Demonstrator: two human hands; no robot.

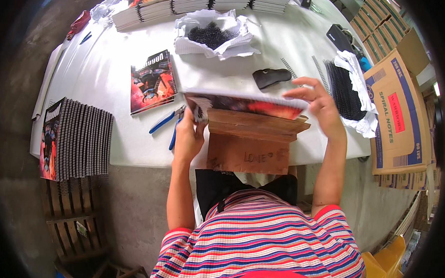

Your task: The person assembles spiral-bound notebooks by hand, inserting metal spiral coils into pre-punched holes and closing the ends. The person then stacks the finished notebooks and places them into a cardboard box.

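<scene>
My left hand (187,140) grips the left end of a notebook (255,104) with a red and black picture cover, tilted so it shows mostly edge-on. Off the notebook's right end is my right hand (320,108), fingers spread and slightly blurred; it holds nothing I can see. Under the notebook stands a brown cardboard piece (247,155) with handwriting, at the table's front edge. Pliers with blue handles (162,122) lie beside my left hand. Beyond them rest a few spiral notebooks (152,85) with similar covers.
A tall stack of spiral-bound notebooks (83,139) stands at the table's left edge. White paper (190,44) surrounds black coils (211,35) at the back. More coils (346,93) lie at right, near a carton (398,118). A black flat object (271,78) lies beyond the notebook.
</scene>
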